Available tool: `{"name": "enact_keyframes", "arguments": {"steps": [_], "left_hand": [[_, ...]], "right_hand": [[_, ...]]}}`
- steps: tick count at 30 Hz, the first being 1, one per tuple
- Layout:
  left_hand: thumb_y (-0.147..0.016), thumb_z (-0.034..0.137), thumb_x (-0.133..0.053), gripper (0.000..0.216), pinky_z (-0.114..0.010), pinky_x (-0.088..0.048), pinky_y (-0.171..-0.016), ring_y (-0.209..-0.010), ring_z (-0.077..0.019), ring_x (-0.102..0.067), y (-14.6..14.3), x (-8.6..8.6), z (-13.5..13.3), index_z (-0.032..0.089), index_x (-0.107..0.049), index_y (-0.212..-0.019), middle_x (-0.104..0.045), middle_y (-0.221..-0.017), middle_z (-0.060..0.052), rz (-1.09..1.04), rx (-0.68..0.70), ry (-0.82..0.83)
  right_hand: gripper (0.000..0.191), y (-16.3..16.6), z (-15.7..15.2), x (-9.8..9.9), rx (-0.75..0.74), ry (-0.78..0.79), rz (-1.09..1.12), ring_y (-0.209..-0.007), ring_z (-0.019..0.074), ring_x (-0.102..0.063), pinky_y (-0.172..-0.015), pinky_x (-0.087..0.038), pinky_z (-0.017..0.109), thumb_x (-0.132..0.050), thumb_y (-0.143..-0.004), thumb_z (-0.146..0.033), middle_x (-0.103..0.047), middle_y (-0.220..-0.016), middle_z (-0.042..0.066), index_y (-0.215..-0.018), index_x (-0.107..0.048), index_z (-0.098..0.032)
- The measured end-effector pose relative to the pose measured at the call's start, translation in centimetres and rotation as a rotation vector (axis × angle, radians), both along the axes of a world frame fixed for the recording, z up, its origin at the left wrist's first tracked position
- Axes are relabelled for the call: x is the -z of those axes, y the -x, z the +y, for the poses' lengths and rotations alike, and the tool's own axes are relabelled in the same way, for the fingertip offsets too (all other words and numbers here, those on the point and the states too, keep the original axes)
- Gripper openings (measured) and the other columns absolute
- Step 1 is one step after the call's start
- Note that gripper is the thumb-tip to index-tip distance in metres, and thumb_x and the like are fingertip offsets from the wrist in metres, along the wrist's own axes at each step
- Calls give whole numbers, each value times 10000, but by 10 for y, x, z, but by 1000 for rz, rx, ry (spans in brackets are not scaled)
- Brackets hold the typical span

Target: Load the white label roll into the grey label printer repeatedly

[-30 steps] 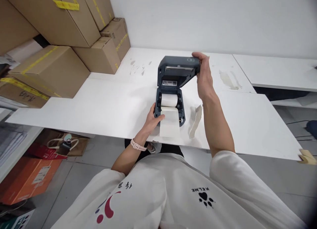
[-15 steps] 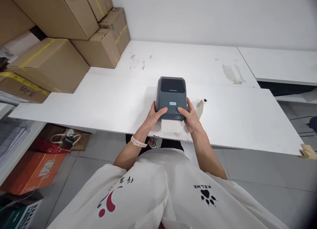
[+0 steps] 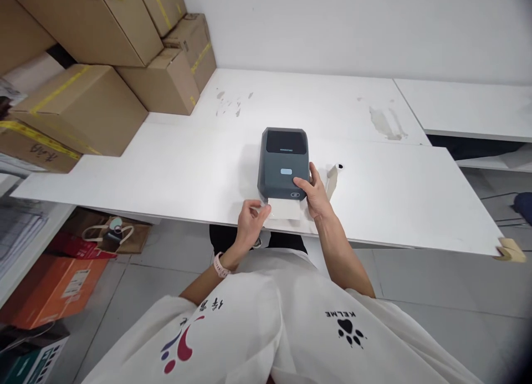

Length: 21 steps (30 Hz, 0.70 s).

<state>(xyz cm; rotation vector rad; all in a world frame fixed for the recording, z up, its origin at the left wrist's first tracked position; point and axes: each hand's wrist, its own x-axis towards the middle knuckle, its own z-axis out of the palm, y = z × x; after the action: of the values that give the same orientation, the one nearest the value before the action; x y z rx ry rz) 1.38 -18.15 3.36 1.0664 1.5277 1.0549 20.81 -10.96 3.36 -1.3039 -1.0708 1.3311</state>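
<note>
A dark grey label printer [image 3: 283,159] stands closed near the front edge of the white table [image 3: 178,168]. A strip of white label paper [image 3: 285,209] sticks out of its front slot. My left hand [image 3: 250,223] pinches the left corner of that paper between thumb and fingers. My right hand [image 3: 315,191] rests on the printer's front right corner, fingers lying over the lid. A watch band is on my left wrist.
Stacked cardboard boxes [image 3: 108,57] fill the table's far left. A small paper roll core with a loose strip [image 3: 333,176] lies right of the printer. An orange box [image 3: 54,287] and a bag [image 3: 110,234] sit on the floor at left. A second white table [image 3: 465,109] adjoins at right.
The printer lid, held open by my right hand a second ago, is now closed. My left hand has left the printer's side and taken the paper's corner.
</note>
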Motion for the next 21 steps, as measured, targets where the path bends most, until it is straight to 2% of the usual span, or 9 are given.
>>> {"name": "enact_keyframes", "arguments": {"steps": [2, 3, 6, 9, 13, 15, 17, 19, 21], "left_hand": [[-802, 609, -687, 432, -279, -411, -603, -626, -114, -524, -1, -6, -5, 186, -606, -774, -621, -738, -19, -126, 166, 103], [-783, 590, -702, 436, -267, -342, -544, -544, -86, -447, -3, -10, -4, 189, -562, -682, -569, -647, 8, -214, 238, 151], [-710, 529, -756, 427, -257, -231, -498, -467, -50, -350, -6, -25, 6, 191, -517, -604, -521, -569, 39, -370, 312, 219], [-720, 530, -752, 410, -252, -288, -524, -480, -65, -382, -3, -27, 10, 193, -546, -608, -485, -523, 54, -311, 334, 189], [-822, 570, -665, 471, -262, -366, -563, -517, -98, -441, 10, -16, 7, 201, -527, -563, -489, -504, 38, -187, 372, 118], [-867, 537, -629, 455, -265, -384, -578, -539, -101, -451, 16, -13, 11, 200, -541, -575, -523, -553, 30, -108, 262, 16], [-892, 483, -619, 344, -270, -444, -649, -649, -123, -541, 20, -15, 19, 205, -619, -689, -619, -694, 8, -36, 85, -117], [-921, 471, -595, 267, -305, -513, -832, -935, -176, -650, 22, -21, 28, 228, -699, -955, -725, -1010, -37, -15, -13, -210], [-959, 507, -547, 411, -368, -477, -1068, -1286, -225, -587, 21, -28, 35, 271, -641, -1282, -639, -1410, -62, -38, 14, -224]], "right_hand": [[1151, 0, 0, 0, -5, -10, -3, -1429, 298, -526, -1173, -471, 508, -696, -782, -545, -425, -1634, 126, -1667, -24, -247], [1138, 0, 1, -1, -12, -17, -7, -1427, 298, -528, -1170, -472, 510, -686, -794, -541, -416, -1640, 124, -1668, -18, -251], [1119, -2, 4, -5, -37, -27, -47, -1425, 303, -529, -1164, -469, 535, -682, -813, -520, -412, -1643, 113, -1669, -2, -286], [1134, -2, 12, -14, -22, -57, -120, -1488, 303, -450, -1177, -454, 529, -703, -806, -539, -336, -1681, 107, -1670, -9, -298], [1217, 4, 25, -26, -16, -110, -217, -1484, 320, -444, -1174, -461, 524, -776, -752, -548, -316, -1683, 122, -1671, -17, -303], [1201, 6, 28, -30, -44, -122, -288, -1470, 322, -458, -1154, -487, 513, -746, -780, -544, -318, -1678, 130, -1670, 22, -293], [1171, 5, 28, -32, -69, -118, -345, -1477, 317, -452, -1146, -500, 494, -700, -821, -543, -306, -1683, 140, -1666, 63, -269], [1131, 0, 22, -34, -93, -122, -377, -1517, 315, -401, -1167, -481, 491, -667, -854, -568, -274, -1701, 134, -1665, 64, -270], [1012, -7, 9, -32, -115, -151, -421, -1579, 305, -288, -1221, -415, 505, -591, -913, -617, -206, -1733, 95, -1666, 13, -315]]}}
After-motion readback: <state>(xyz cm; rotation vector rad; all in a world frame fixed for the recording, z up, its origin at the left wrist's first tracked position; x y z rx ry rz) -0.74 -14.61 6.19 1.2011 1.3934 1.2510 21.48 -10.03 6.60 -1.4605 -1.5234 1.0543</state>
